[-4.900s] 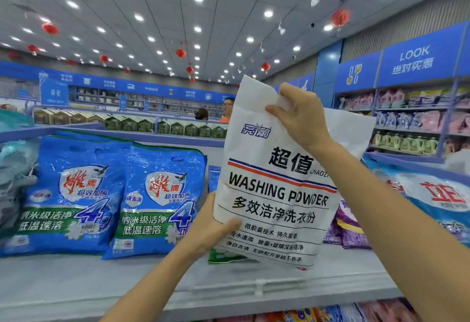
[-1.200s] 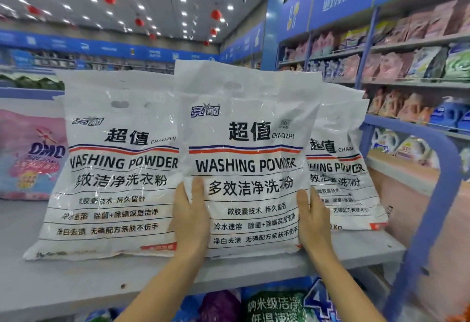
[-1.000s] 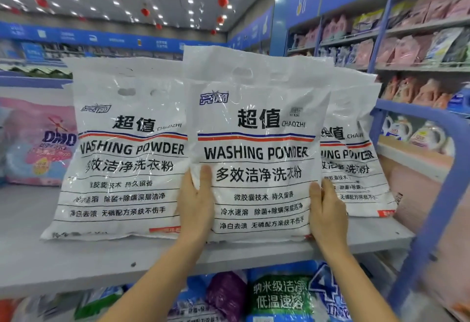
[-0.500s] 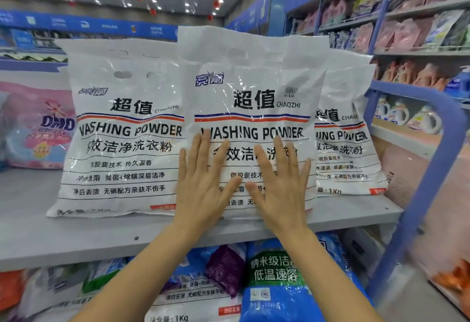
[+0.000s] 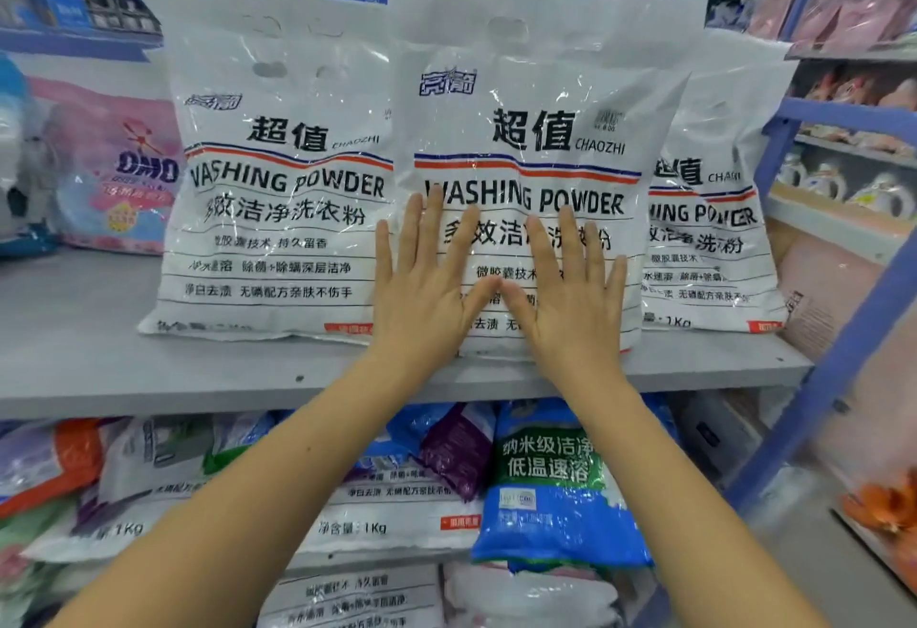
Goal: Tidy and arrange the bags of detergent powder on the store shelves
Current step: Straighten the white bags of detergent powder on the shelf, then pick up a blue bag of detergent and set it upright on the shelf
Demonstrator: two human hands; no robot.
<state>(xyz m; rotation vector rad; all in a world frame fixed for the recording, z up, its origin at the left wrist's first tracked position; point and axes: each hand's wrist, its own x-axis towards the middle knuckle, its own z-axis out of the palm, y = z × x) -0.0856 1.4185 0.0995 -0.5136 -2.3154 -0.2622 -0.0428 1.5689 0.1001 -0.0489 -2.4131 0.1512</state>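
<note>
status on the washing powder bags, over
Left hand and right hand flat, open, pressing middle washing powder bag. Upright on grey shelf, overlapping left bag and right bag. Nothing blocking.

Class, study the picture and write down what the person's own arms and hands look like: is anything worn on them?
Nothing worn is visible. The left hand and right hand are bare: no gloves, no rings. The left forearm and right forearm are bare too, with no watch, bracelet or sleeve down to the picture's bottom edge.
</note>
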